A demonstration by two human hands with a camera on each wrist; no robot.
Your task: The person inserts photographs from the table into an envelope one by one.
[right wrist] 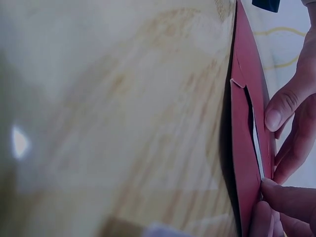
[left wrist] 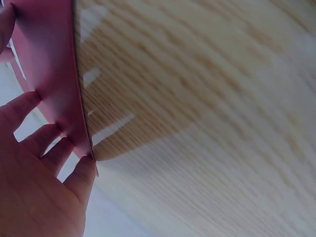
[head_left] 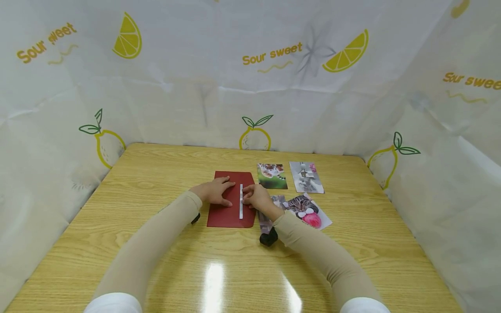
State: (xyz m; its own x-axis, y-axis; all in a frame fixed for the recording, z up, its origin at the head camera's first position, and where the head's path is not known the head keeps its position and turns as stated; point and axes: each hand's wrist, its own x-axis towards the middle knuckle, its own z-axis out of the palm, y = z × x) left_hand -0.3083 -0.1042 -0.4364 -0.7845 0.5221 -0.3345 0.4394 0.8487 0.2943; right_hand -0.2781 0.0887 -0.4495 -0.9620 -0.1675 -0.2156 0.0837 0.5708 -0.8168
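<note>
A dark red envelope (head_left: 223, 216) lies on the table, its flap side to the right. Along that side runs a narrow white strip (head_left: 241, 212), seen edge-on as a thin pale line in the right wrist view. My left hand (head_left: 213, 190) rests spread on the envelope's left part. In the left wrist view its fingers (left wrist: 29, 104) touch the red paper, nearly straight. My right hand (head_left: 259, 200) pinches at the white strip with its fingertips (right wrist: 276, 190). What exactly lies between those fingertips is partly hidden.
Right of the envelope lie a tiger picture card (head_left: 272, 180), a snowy scene card (head_left: 307, 179) and a cat card with a pink flower (head_left: 304, 208). Another card (head_left: 265, 221) is partly covered by the right wrist. Behind the wooden table (head_left: 176, 269) hangs a white lemon-print curtain (head_left: 188, 108).
</note>
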